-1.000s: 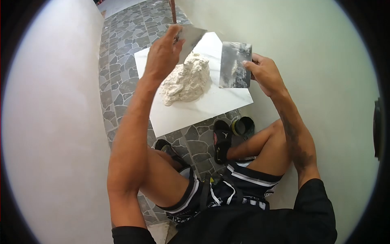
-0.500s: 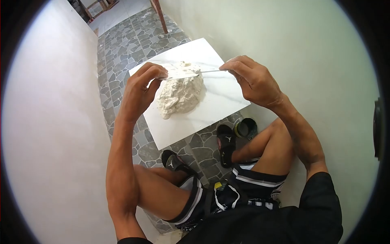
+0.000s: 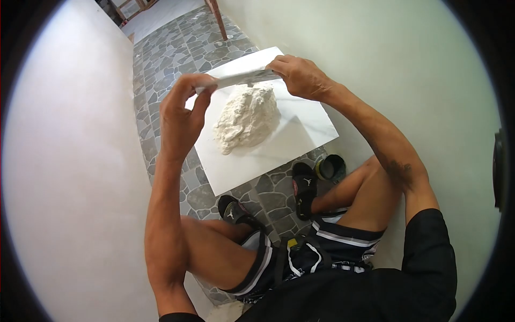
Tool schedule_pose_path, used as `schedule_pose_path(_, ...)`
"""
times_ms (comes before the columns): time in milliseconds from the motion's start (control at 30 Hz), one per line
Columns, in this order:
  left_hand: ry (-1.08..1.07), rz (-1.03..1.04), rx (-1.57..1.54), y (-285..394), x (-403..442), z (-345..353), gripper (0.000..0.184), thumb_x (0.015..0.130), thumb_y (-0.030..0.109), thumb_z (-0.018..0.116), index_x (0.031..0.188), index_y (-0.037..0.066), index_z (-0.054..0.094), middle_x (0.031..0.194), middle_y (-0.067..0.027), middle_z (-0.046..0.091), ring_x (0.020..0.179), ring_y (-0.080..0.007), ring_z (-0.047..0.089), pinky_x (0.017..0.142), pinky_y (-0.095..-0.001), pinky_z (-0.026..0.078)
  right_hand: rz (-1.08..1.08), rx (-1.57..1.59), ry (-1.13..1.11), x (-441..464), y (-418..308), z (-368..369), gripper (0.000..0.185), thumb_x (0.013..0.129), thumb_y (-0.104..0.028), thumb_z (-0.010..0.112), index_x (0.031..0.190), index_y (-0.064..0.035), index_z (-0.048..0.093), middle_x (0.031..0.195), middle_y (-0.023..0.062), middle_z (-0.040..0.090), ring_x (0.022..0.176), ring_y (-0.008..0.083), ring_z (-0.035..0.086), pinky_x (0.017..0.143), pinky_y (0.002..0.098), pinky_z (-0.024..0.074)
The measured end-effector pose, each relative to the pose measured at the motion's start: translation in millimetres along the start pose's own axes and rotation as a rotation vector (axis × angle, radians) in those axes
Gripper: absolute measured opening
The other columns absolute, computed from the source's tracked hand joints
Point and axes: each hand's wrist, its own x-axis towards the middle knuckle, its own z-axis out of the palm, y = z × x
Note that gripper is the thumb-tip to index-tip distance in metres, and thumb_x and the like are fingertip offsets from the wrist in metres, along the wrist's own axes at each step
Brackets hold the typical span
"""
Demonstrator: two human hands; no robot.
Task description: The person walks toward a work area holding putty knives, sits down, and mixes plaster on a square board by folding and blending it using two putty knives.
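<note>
A mound of off-white, lumpy putty-like paste [image 3: 247, 118] lies on a white marbled board [image 3: 241, 174] on the floor. Above its far side, my left hand [image 3: 185, 107] pinches the left end of a pale, flat scraper blade [image 3: 228, 81]. My right hand [image 3: 300, 75] is closed on a second, greyer flat scraper [image 3: 263, 75] at the right. The two thin blades overlap between my hands; blur hides exactly where they touch. Both hands are raised off the board.
Pale walls [image 3: 75, 161] rise on both sides. Stone-patterned tiles [image 3: 166, 59] cover the floor. A dark open can [image 3: 330, 168] stands by my right shoe [image 3: 304, 188]; my left shoe [image 3: 236, 212] is near the board's front corner. A wooden leg [image 3: 217, 19] stands at the back.
My right hand has moved left and away from me, closer to my left hand. The blades now overlap more and are tilted, with the right end higher in view.
</note>
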Motion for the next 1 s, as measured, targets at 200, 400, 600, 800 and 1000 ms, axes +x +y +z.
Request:
schedule_pose_path(200, 0.019, -0.148, 0.073, -9, 7, -2, 0.02, 0.093, 0.006, 0.061, 0.113, 0.003, 0.061, 0.093, -0.011, 0.071, 0.082, -0.0183, 0.067, 0.077, -0.0345, 0.054, -0.298, -0.262, 0.056, -2, -14, -8, 0.026, 0.085, 0.003, 0.056, 0.106, -0.0084, 0.066, 0.104, 0.01, 0.065, 0.102, 0.0286, 0.063, 0.092, 0.0414, 0.0486)
schedule_pose_path(400, -0.21, -0.11, 0.139, -7, 14, 9, 0.025, 0.095, 0.01, 0.06, 0.12, 0.006, 0.061, 0.104, -0.0113, 0.071, 0.088, -0.0178, 0.066, 0.077, -0.0339, 0.054, -0.407, -0.431, 0.119, 1, -37, -25, 0.022, 0.085, -0.003, 0.06, 0.105, -0.0102, 0.065, 0.103, 0.0065, 0.063, 0.104, 0.0256, 0.062, 0.096, 0.0418, 0.047)
schedule_pose_path(600, -0.269, -0.054, 0.276, -14, 17, 16, 0.028, 0.093, 0.012, 0.061, 0.121, 0.007, 0.062, 0.106, -0.0158, 0.07, 0.084, -0.0279, 0.068, 0.075, -0.0377, 0.052, -0.349, -0.357, 0.153, -5, -45, -43, 0.024, 0.083, 0.001, 0.059, 0.104, -0.0079, 0.065, 0.099, 0.0077, 0.063, 0.1, 0.026, 0.062, 0.091, 0.0418, 0.0486)
schedule_pose_path(800, -0.242, -0.162, 0.279, -26, 11, 12, 0.024, 0.093, 0.011, 0.062, 0.117, 0.007, 0.064, 0.102, -0.0146, 0.071, 0.081, -0.0268, 0.067, 0.077, -0.0359, 0.051, 0.007, -0.09, 0.187, -22, -51, -67, 0.019, 0.086, 0.002, 0.057, 0.102, -0.002, 0.066, 0.093, 0.0136, 0.064, 0.09, 0.0325, 0.063, 0.082, 0.0418, 0.0508)
schedule_pose_path(1000, -0.183, -0.138, 0.12, -27, 11, 5, 0.018, 0.092, 0.005, 0.063, 0.109, 0.006, 0.066, 0.101, -0.0082, 0.072, 0.086, -0.0194, 0.066, 0.08, -0.0326, 0.051, 0.199, 0.098, 0.1, -15, -55, -89, 0.02, 0.092, -0.004, 0.054, 0.109, 0.0028, 0.064, 0.099, 0.0194, 0.065, 0.089, 0.0361, 0.064, 0.083, 0.0422, 0.0499)
